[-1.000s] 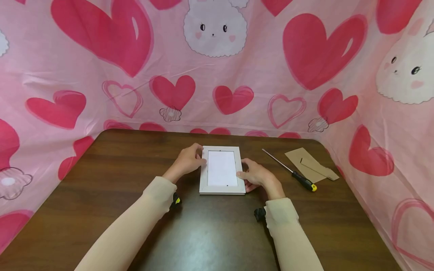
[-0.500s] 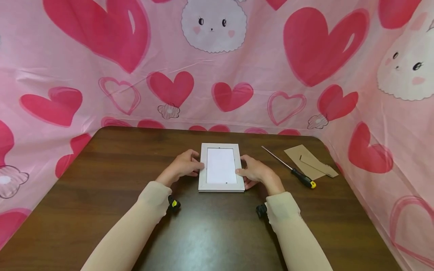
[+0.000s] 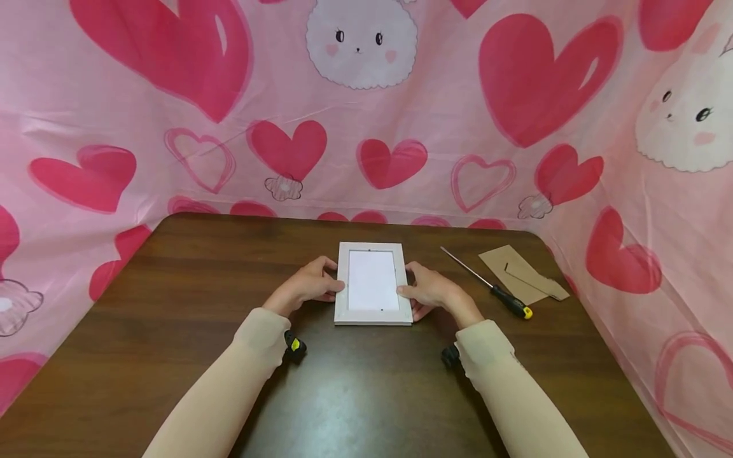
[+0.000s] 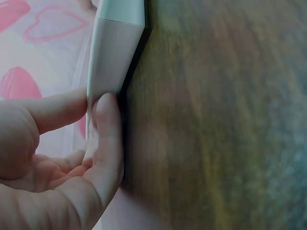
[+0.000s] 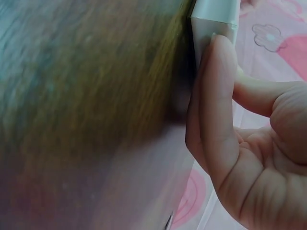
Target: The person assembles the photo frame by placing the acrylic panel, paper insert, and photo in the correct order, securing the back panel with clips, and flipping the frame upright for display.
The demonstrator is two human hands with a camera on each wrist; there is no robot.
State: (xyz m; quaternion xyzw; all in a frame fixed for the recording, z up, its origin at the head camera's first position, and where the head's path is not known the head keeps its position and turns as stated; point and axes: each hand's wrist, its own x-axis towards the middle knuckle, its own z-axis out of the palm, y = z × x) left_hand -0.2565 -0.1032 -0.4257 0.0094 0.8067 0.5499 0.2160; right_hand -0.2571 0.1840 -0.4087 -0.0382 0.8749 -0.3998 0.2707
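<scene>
A white picture frame (image 3: 373,317) lies flat on the brown wooden table (image 3: 355,381), with a plain white sheet (image 3: 372,280) filling its middle. Small dark fasteners show at the edges of the opening. My left hand (image 3: 306,283) grips the frame's left side, thumb on the top face and fingers along the side wall. Opposite it, my right hand (image 3: 432,289) holds the right side in the same way. Both wrist views show fingers laid against the frame's side wall (image 4: 112,57), close to the tabletop.
To the right lies a screwdriver (image 3: 506,301) with a black and yellow handle. Beyond it are a flat brown cardboard piece (image 3: 504,261) and a narrower brown strip (image 3: 538,282) with a dark tip. A pink heart-print cloth (image 3: 366,114) hangs behind and beside the table.
My left hand has slid toward me along the frame's left side, its thumb now lower on the edge. The right hand keeps its hold, and the view has shifted slightly.
</scene>
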